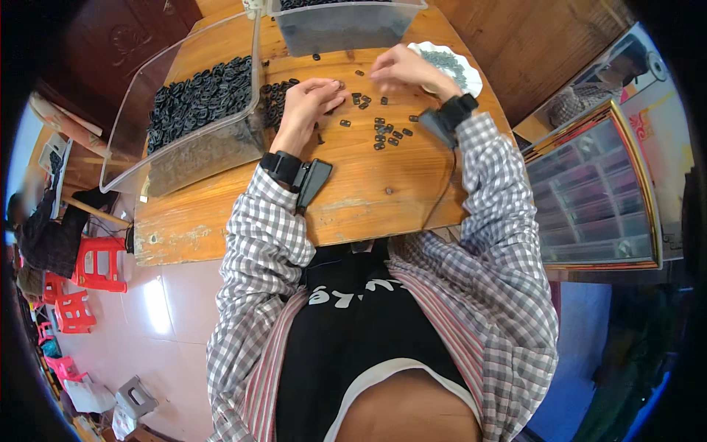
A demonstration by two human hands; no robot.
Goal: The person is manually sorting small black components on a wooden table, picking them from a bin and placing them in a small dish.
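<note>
Under both hands: wooden table (368,199), bare and worn. Left of the left hand (309,103): clear plastic bin (140,147) heaped with black ring-shaped parts (199,96). Beyond the fingers: second clear bin (339,29), cut off by the frame's edge. Beside the right hand (401,70): white dish (471,74) of small grey pieces. Between the hands: scattered small black clips (383,132), likely light, stiff, best pinched by their edges. Left fingers curled down onto the table; right fingers bunched, grip indiscernible. Clip detail too small to resolve.
</note>
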